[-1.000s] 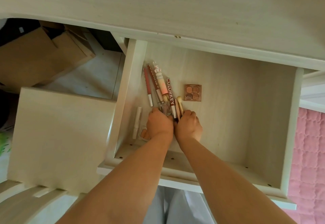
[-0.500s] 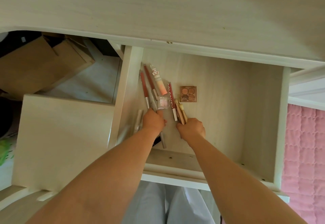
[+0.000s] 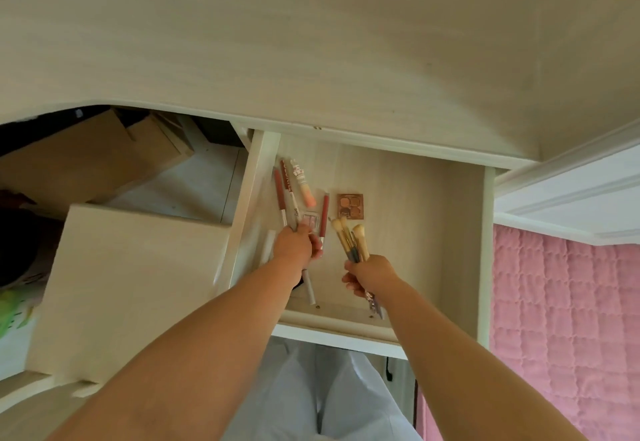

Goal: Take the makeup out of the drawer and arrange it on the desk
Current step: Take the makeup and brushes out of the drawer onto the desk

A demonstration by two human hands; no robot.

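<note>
The pale wooden drawer [image 3: 464, 232] stands pulled out under the desk top [image 3: 311, 32]. My right hand [image 3: 372, 276] grips a bunch of makeup brushes [image 3: 349, 238], bristles up, lifted off the drawer floor. My left hand [image 3: 294, 245] holds a small clear pink palette [image 3: 310, 222] together with several pencils and lip sticks [image 3: 285, 194] at the drawer's left side. A pink-tipped tube [image 3: 304, 188], a dark red stick [image 3: 324, 217] and a small brown eyeshadow palette [image 3: 350, 205] lie in the drawer. A white stick [image 3: 267, 246] lies by the left wall.
A pale wooden chair back [image 3: 131, 278] stands to the left of the drawer. Cardboard boxes [image 3: 86, 160] sit on the floor beneath the desk. A pink quilted bed cover [image 3: 564, 329] is on the right. My light trousers [image 3: 322, 399] show below the drawer.
My hands have parted. The right hand has raised the brushes from the drawer floor and drawn them right. The left hand has gathered the pencils and pink palette.
</note>
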